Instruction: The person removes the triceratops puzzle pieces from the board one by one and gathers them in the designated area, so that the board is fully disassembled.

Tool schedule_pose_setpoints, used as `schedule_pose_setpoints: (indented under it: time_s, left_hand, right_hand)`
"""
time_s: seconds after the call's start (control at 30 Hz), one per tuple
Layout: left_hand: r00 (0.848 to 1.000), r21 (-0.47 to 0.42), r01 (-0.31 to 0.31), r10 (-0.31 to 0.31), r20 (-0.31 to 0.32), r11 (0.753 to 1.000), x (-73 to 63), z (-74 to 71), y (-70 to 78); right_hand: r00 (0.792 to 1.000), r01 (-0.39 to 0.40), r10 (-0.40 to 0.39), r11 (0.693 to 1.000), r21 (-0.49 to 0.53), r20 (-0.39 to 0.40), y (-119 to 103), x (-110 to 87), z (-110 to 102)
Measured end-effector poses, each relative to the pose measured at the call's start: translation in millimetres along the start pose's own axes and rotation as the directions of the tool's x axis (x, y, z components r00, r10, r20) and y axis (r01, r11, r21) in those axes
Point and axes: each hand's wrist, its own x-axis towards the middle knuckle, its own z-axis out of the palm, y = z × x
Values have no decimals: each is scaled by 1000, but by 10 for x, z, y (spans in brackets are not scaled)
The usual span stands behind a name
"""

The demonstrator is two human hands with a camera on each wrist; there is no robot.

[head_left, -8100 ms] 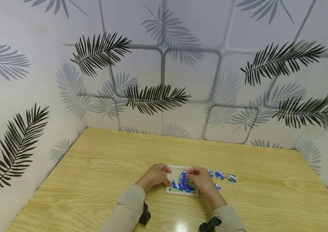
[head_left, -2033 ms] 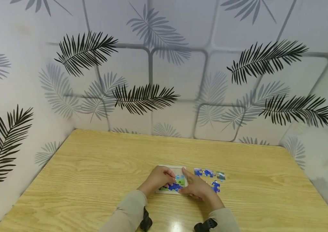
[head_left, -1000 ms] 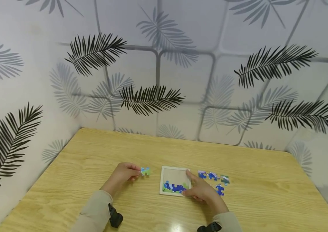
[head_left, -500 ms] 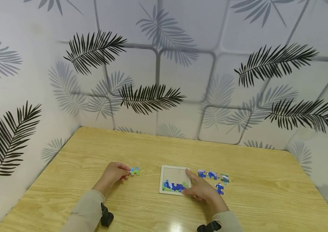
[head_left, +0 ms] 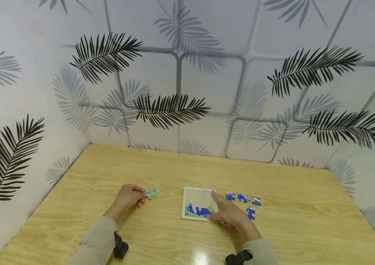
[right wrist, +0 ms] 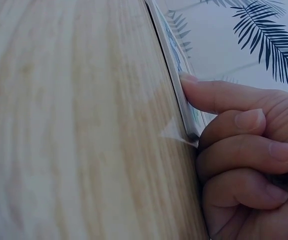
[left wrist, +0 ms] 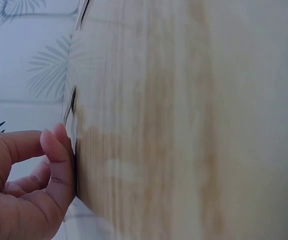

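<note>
Pinched 1 piece (head_left: pixel 152 194) in the left hand (head_left: pixel 129 196), on or just above the table (head_left: pixel 134 163) and well left of the frame (head_left: pixel 200 197), and held the frame's right side with the right hand (head_left: pixel 231 212), thumb and forefinger spread wide and the rest curled in. Seemed best to lay the piece flat before loosening the pinch, and to steady the frame without tilting it

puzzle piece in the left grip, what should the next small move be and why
Probably ease the left grip open to leave the puzzle piece on the table: it is pinched at one side, well left of the puzzle frame, whose right side the right grip holds, and other loose pieces already lie outside it.
</note>
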Motion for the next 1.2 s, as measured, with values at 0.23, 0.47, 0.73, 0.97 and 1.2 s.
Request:
schedule_pose_setpoints:
  time_s: [0.23, 0.47, 0.73, 0.97, 1.2]
  left_hand:
    - [1000, -14, 12, -12, -8, 1000, 2, -17, 29]
    - [1000, -18, -10, 10, -13, 1000, -9, -32, 39]
    - [998, -8, -61, 61, 20, 998, -55, 58, 18]
    - [963, -8, -144, 142, 227, 990, -136, 401, 105]
    - [889, -21, -220, 209, 407, 975, -187, 737, 235]
  right_hand:
    - [1000, 3, -3, 1000, -17, 6, -22, 23, 1]
    - [1000, 13, -13, 1000, -8, 5, -16, 28, -15]
    - [1000, 14, -14, 1000, -7, 26, 2, 4, -10]
    - [999, 9, -8, 1000, -18, 37, 62, -3, -17]
    - [1000, 12, -12, 1000, -22, 17, 20, 36, 0]
